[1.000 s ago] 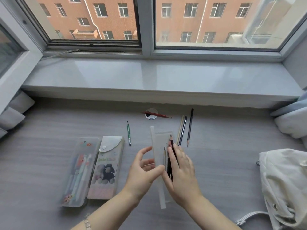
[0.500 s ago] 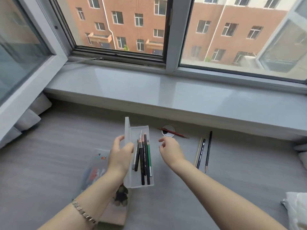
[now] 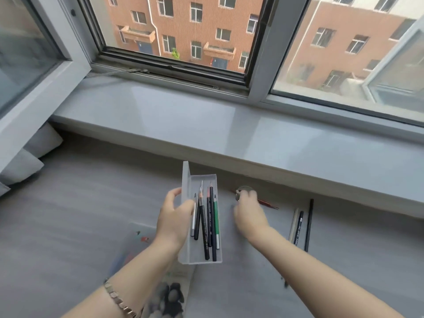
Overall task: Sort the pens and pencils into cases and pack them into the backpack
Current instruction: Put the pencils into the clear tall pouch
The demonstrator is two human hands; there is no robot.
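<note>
Left hand (image 3: 174, 222) grips the open translucent plastic pencil case (image 3: 202, 253) by its left wall, several pencils already inside. Right hand (image 3: 249, 211), fingers curled, reaches over the red pencil (image 3: 267, 203) on the grey desk (image 3: 68, 214); grasp unclear. Remaining, judged: red pencil, three loose pencils (image 3: 300, 226) at right, closing, packing; backpack not visible.

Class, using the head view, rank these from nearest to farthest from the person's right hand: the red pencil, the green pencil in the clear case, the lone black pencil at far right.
1. Red pencil: under the right hand.
2. Green pencil: to its left, inside the clear case.
3. Lone black pencil: farthest right on the desk.
</note>
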